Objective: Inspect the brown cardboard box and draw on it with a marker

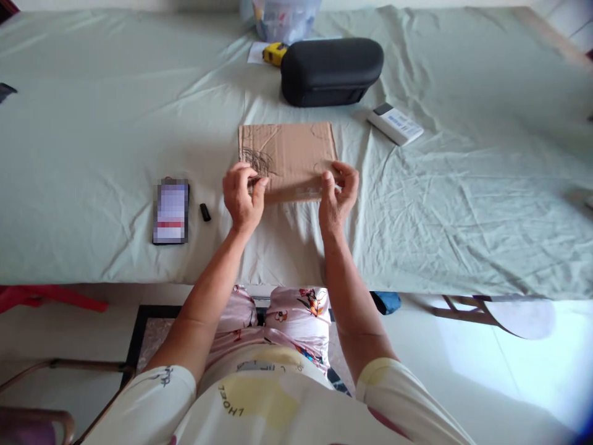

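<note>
A flat brown cardboard sheet (288,154) with dark scribbles on its left part lies on the pale green cloth of the table (92,136). My left hand (241,196) pinches the sheet's near left corner, fingers curled. My right hand (338,193) grips the near right corner, thumb on top. A strip of clear tape seems to run along the near edge between my hands.
A phone (171,211) and a small black cap (205,212) lie left of my hands. Behind the cardboard stand a black case (331,71), a yellow tape measure (274,54) and a clear plastic tub (285,18). A white remote-like device (395,123) lies at right.
</note>
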`<state>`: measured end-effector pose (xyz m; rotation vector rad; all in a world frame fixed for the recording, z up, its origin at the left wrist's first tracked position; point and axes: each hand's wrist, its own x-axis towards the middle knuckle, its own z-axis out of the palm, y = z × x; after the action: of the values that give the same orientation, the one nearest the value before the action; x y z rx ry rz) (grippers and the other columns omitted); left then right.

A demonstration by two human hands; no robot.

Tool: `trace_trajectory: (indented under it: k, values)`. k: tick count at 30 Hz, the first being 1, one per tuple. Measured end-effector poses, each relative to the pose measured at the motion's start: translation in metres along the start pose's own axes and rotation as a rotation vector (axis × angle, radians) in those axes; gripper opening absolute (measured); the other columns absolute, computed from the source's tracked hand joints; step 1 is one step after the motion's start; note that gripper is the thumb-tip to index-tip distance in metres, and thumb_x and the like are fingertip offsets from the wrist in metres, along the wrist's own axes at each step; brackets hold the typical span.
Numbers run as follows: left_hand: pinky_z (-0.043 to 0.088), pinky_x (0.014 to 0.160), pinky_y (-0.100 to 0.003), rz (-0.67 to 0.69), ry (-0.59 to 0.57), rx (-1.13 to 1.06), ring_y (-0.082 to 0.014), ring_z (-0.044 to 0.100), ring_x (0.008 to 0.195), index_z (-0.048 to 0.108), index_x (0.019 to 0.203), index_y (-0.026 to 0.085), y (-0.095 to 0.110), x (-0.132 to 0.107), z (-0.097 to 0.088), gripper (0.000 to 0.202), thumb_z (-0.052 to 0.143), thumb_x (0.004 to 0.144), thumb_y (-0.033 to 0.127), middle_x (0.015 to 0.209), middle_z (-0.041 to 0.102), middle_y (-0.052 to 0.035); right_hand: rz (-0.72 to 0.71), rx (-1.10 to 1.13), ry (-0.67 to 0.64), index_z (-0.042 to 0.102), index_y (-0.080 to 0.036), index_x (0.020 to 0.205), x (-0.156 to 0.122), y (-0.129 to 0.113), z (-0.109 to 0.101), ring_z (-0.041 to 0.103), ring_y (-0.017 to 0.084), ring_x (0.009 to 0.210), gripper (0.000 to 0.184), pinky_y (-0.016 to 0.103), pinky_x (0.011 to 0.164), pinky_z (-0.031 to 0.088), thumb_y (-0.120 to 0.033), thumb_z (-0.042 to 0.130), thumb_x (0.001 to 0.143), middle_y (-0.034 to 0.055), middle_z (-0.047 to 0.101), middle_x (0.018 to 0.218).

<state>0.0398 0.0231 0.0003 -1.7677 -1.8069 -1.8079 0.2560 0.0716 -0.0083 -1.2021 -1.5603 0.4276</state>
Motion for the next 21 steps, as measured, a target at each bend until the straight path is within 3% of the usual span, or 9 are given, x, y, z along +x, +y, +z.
trace_trajectory:
  k: [3,6,10,14,21]
  values:
    - [0.049,0.122,-0.048,0.004,0.042,-0.041,-0.027,0.069,0.128,0.065,0.107,0.024,-0.007,0.003,-0.004,0.045,0.043,0.112,0.063,0.127,0.073,-0.0124,0.07,0.098,0.087,0.068,-0.025,0.135,0.001,0.001,0.0,0.071,0.024,0.116,0.058,0.048,0.105,0.063,-0.068,0.039,0.11,0.0114,0.069,0.125]
    - [0.048,0.125,-0.048,-0.046,0.078,-0.057,-0.0267,0.067,0.136,0.066,0.114,0.024,-0.016,0.005,-0.006,0.042,0.038,0.114,0.057,0.137,0.071,-0.0125,0.086,0.137,0.024,0.064,-0.026,0.143,0.002,0.005,0.004,0.073,0.023,0.113,0.061,0.047,0.101,0.065,-0.069,0.036,0.111,0.0096,0.071,0.12]
    - [0.06,0.106,-0.036,-0.18,0.167,-0.05,-0.0217,0.07,0.128,0.057,0.133,0.026,-0.037,0.004,-0.005,0.038,0.045,0.113,0.055,0.141,0.067,-0.0118,0.087,0.169,-0.045,0.065,-0.025,0.14,0.005,0.015,0.01,0.074,0.022,0.11,0.062,0.045,0.096,0.066,-0.072,0.041,0.109,0.0092,0.073,0.117]
    - [0.063,0.088,-0.028,-0.241,0.163,-0.055,-0.0184,0.073,0.109,0.054,0.125,0.025,-0.054,0.003,-0.003,0.031,0.047,0.112,0.053,0.123,0.069,-0.0094,0.085,0.147,-0.093,0.065,-0.025,0.136,0.006,0.021,0.009,0.075,0.024,0.113,0.056,0.043,0.093,0.066,-0.07,0.053,0.105,0.0098,0.073,0.12]
    - [0.063,0.103,-0.035,-0.228,0.102,0.022,-0.0199,0.074,0.112,0.058,0.114,0.024,-0.061,0.005,-0.008,0.016,0.065,0.106,0.037,0.114,0.071,-0.006,0.106,-0.008,-0.16,0.066,-0.027,0.13,0.002,0.029,0.005,0.074,0.022,0.101,0.037,0.048,0.098,0.065,-0.051,0.063,0.102,0.0054,0.077,0.111]
